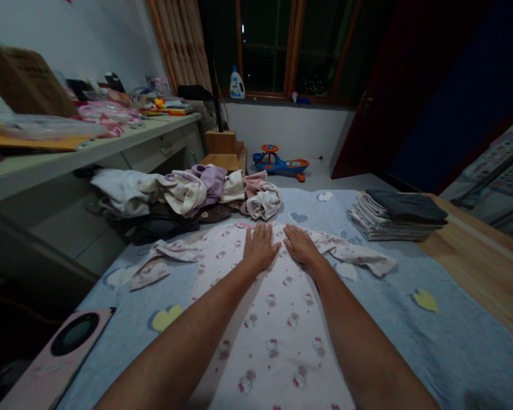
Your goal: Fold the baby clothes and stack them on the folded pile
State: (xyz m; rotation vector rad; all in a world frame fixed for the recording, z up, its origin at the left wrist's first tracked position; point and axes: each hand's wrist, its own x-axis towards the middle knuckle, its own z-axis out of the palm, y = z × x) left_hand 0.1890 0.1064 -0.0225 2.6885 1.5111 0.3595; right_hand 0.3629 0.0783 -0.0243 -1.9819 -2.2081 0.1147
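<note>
Hello Kitty sleepsuit [273, 336], left hand [260, 247] and right hand [301, 245] lying open on it

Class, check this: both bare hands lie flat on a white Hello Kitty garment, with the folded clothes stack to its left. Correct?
No: the head view shows the folded clothes stack to the right of the white Hello Kitty garment, not its left. The left hand and right hand do lie flat on it.
</note>
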